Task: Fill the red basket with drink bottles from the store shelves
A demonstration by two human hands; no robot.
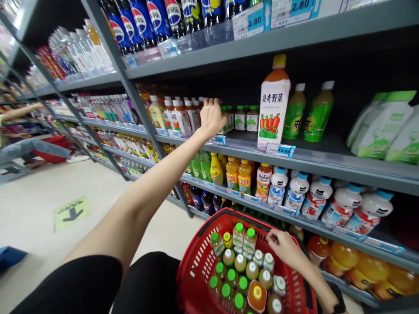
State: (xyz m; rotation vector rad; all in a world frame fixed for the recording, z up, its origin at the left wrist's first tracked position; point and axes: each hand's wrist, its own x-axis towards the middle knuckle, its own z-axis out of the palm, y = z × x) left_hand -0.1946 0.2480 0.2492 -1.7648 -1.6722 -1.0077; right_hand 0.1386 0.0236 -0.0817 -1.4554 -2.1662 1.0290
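My left hand (212, 115) reaches into the middle shelf, fingers bent downward among the small bottles. Its fingertips are hidden, so what they grip, if anything, cannot be seen. White-capped carrot-label bottles (179, 120) stand left of it, and green-capped bottles (240, 117) with white-and-green labels stand to its right. My right hand (283, 244) hovers over the red basket (193, 257), near its far rim, fingers curled with nothing visible in them. Inside the basket are several green-capped bottles (231, 277), white-capped bottles (252, 270) and an orange-brown bottle with a yellow cap (257, 296).
A tall carrot juice bottle (274, 104) stands at the shelf front beside two green-labelled bottles (319, 113). Below are yogurt drink bottles (296, 192); above, cola bottles (140, 22). A grey shelf post (131, 83) rises at left. Another person's arm (22, 111) shows far left.
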